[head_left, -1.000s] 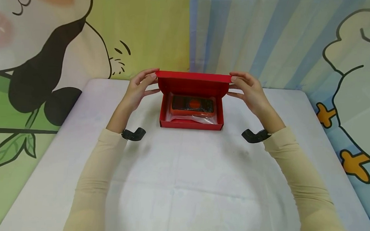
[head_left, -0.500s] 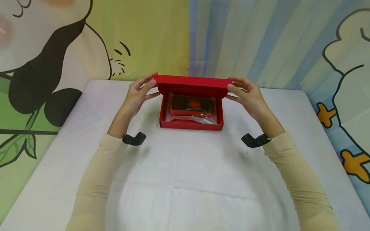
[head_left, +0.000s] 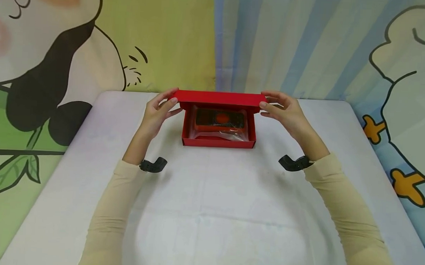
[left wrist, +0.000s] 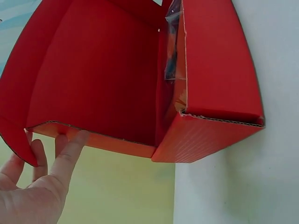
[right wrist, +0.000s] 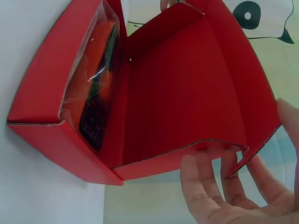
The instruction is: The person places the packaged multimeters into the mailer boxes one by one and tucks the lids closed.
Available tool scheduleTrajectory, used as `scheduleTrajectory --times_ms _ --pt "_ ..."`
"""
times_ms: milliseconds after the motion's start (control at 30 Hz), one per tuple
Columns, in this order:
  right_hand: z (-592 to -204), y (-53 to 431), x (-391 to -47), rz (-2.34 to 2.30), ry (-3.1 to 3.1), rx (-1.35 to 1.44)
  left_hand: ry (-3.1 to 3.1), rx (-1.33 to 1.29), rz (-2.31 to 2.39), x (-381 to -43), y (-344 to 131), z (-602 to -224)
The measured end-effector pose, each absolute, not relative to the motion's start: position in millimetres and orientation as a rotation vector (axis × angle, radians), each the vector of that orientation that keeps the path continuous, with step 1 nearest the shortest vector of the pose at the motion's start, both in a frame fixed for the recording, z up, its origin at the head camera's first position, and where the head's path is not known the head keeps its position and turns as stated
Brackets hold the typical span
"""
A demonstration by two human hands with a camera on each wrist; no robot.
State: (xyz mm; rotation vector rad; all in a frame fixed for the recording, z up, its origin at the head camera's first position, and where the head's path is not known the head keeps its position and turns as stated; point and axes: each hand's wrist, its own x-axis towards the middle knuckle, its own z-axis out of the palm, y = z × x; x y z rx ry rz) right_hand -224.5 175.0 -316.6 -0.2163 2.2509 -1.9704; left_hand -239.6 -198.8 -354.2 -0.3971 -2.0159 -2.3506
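Observation:
A red cardboard box (head_left: 218, 143) stands near the far edge of the table, its hinged lid (head_left: 219, 97) partly raised. Inside lies an orange-and-black device (head_left: 212, 128) with a round red-orange spot, sealed in a clear plastic bag (right wrist: 112, 14); its exact kind is hard to tell. My left hand (head_left: 155, 116) holds the lid's left front corner, with fingers against the side flap in the left wrist view. At the opposite corner my right hand (head_left: 289, 117) holds the lid, its thumb at the front flap and its fingers along the side flap (right wrist: 163, 161).
A white cloth covers the table (head_left: 202, 211). Behind it hangs a printed curtain (head_left: 173, 40) with cartoon animals and stripes. Each wrist carries a black camera mount, one on the left (head_left: 153, 165) and one on the right (head_left: 295, 163).
Both hands have lowered the lid forward and down, so its front flap sits lower and hides more of the box's inside. The box base and the bagged device have stayed put.

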Motion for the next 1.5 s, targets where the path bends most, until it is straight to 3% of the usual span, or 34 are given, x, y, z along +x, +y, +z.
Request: scheduleTrajectory --times_ms 600,1500 --pt "-325 178 -212 -1.682 2.471 -0.166 -2.252 -0.418 -2.038 -225 -208 -362" --pt "-345 179 -197 -1.632 2.476 -0.167 -2.458 -0.516 -1.877 -208 -222 -375"
